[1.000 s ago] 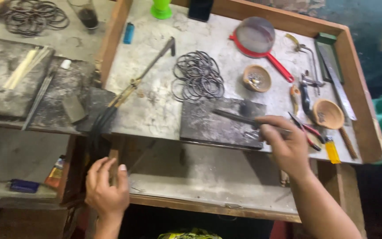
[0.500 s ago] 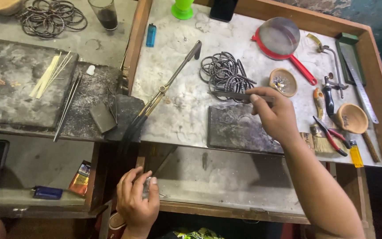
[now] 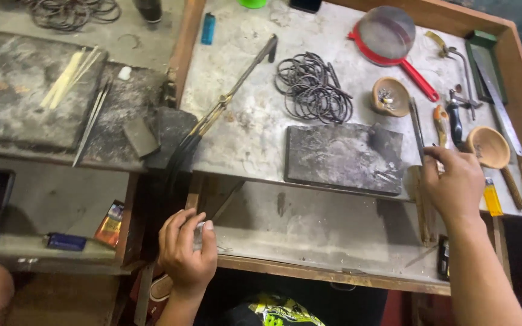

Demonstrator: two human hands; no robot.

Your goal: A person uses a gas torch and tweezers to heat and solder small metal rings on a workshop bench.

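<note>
Grimy metal worktop (image 3: 249,130) with wooden rim, lower shelf at its front edge. Left hand (image 3: 185,250) at the shelf's front-left corner, fingers curled shut on a small pale object (image 3: 198,234); wire rings (image 3: 312,87) mid-worktop behind a dark slab (image 3: 342,158). Right hand (image 3: 454,184) near the front-right corner pinches a thin metal file (image 3: 417,130).

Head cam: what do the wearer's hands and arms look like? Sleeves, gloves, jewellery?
Both hands are bare: no gloves on the left hand or the right hand. Both forearms are uncovered as far as the frame shows, with no sleeve cuff in view. No watch, bracelet or ring is visible. Fingernails are short; finer detail is too small to tell.
</note>
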